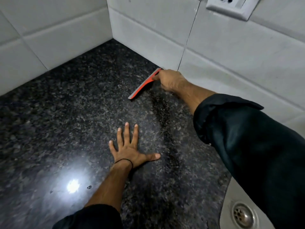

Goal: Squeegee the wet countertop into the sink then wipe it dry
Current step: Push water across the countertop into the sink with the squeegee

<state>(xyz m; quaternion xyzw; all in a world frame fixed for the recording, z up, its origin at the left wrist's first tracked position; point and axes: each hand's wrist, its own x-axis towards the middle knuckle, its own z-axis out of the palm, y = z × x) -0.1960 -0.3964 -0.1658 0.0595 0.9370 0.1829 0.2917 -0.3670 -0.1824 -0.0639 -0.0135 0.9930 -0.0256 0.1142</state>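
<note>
Right hand (170, 80) gripping orange squeegee (143, 85) on dark countertop (66, 113), left hand (130, 148) flat

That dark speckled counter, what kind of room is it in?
Probably a home kitchen: a granite countertop meets tiled walls with a power socket, and a steel sink with its drain sits at the lower right.

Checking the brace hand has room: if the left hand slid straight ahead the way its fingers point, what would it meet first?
The left hand lies flat on the wet granite countertop, fingers pointing toward the orange squeegee held by the right hand. Bare counter lies between; the squeegee blade's near end likely comes first, though depth is uncertain.
</note>
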